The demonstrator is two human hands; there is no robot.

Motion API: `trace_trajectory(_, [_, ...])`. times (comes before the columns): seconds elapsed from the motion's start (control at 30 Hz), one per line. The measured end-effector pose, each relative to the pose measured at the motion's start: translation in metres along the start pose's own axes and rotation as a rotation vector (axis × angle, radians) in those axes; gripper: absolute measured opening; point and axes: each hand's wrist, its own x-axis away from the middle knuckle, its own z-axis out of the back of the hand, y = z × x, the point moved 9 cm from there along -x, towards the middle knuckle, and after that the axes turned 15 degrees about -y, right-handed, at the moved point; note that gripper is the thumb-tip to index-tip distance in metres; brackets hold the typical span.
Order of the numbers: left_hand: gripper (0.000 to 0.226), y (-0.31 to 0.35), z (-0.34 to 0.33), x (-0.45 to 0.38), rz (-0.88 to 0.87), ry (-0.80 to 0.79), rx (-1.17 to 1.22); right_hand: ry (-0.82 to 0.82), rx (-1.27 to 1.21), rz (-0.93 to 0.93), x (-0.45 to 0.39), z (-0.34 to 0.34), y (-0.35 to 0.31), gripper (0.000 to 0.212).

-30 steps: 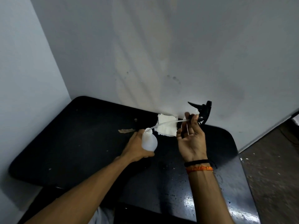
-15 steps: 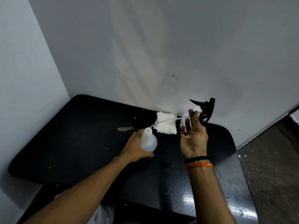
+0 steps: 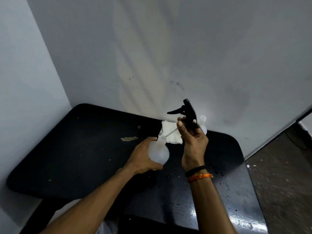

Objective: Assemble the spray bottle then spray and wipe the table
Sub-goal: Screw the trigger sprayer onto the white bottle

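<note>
The left hand point(image 3: 143, 156) grips the translucent bottle point(image 3: 158, 150) round its belly, holding it just above the black counter point(image 3: 84, 149) with its open neck tipped up and to the right. The right hand point(image 3: 192, 139) is closed round the collar of the black trigger head point(image 3: 184, 112), thumb up by the base, nozzle pointing left. From that head the thin dip tube point(image 3: 171, 132) slants down and to the left, and its lower end meets the bottle's mouth; how far it has gone in, I cannot tell from here.

This is the line that matters: the tube's long axis runs from the upper right down to the neck at lower left, and the bottle's neck leans along nearly the same slant. The right hand sits above and to the right of the mouth, so by my reading it has to travel down along that slant until the collar seats on the neck.

The bottle looks clear, with no liquid level I can make out. Behind the hands, a white cloth point(image 3: 172, 137) lies on the counter by the wall, and a second pale bottle point(image 3: 203, 123) stands partly hidden behind the right hand, its neck open, contents not readable.
</note>
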Motion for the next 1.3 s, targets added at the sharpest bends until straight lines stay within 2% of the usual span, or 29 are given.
trace_trajectory(0.13, [0.106, 0.018, 0.000, 0.005, -0.031, -0.043, 0.048, -0.111, 0.058, -0.009, -0.002, -0.009, -0.001, 0.028])
trace_trajectory(0.23, [0.098, 0.031, 0.002, 0.010, -0.072, -0.050, 0.157, -0.166, 0.100, -0.026, -0.002, -0.014, -0.002, 0.030])
trace_trajectory(0.37, [0.091, 0.043, 0.002, 0.016, -0.111, -0.115, 0.430, -0.206, 0.103, -0.057, -0.002, -0.017, -0.005, 0.041])
trace_trajectory(0.57, [0.062, 0.060, -0.007, 0.023, -0.162, -0.279, 0.733, -0.235, -0.039, -0.116, -0.003, -0.018, -0.002, 0.029])
trace_trajectory(0.63, [0.053, 0.065, -0.014, 0.023, -0.169, -0.309, 0.806, -0.267, -0.086, -0.118, -0.003, -0.018, -0.002, 0.032])
trace_trajectory(0.77, [0.059, 0.074, -0.021, 0.020, -0.174, -0.357, 0.876, -0.290, -0.216, -0.121, -0.004, -0.017, -0.006, 0.034])
trace_trajectory(0.93, [0.051, 0.079, -0.024, 0.018, -0.196, -0.385, 0.920, -0.322, -0.349, -0.133, -0.003, -0.016, -0.009, 0.035])
trace_trajectory(1.13, [0.072, 0.086, -0.029, 0.017, -0.203, -0.430, 0.989, -0.324, -0.306, -0.136, -0.002, -0.017, -0.011, 0.041])
trace_trajectory(1.3, [0.072, 0.092, -0.032, 0.018, -0.222, -0.484, 0.998, -0.310, -0.243, -0.125, -0.002, -0.016, -0.016, 0.048])
